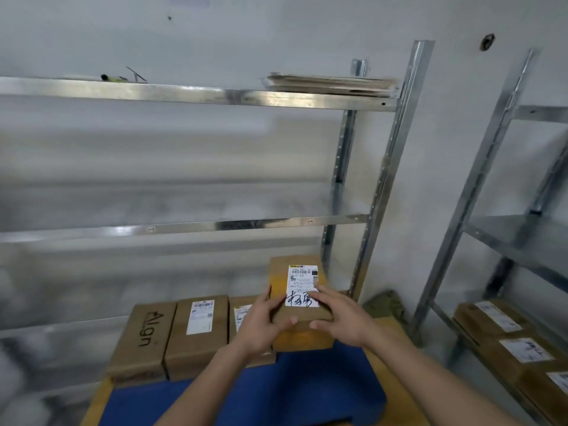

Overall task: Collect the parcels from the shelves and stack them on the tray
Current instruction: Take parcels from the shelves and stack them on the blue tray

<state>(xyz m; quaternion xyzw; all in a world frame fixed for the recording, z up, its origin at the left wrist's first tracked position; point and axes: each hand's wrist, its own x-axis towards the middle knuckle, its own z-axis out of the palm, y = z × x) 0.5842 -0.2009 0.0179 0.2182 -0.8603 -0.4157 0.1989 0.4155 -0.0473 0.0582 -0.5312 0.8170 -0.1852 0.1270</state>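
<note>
A brown cardboard parcel [295, 272] with a white shipping label and black handwriting is held over the far right part of the blue tray [276, 395]. My left hand [261, 324] grips its left edge and near corner. My right hand [341, 318] lies over its right side, fingers across the label. Three parcels stand side by side on the tray: one printed "Align" [141, 339], one with a label [198, 333], and a third [239, 315] mostly hidden behind my left hand. Whether the held parcel touches the tray cannot be told.
The tray rests on a wooden surface [396, 379]. A metal rack [215, 96] stands ahead with flat cardboard [332, 83] on its top shelf. A second rack [491, 167] at the right carries several labelled parcels [504, 342] on its lowest shelf.
</note>
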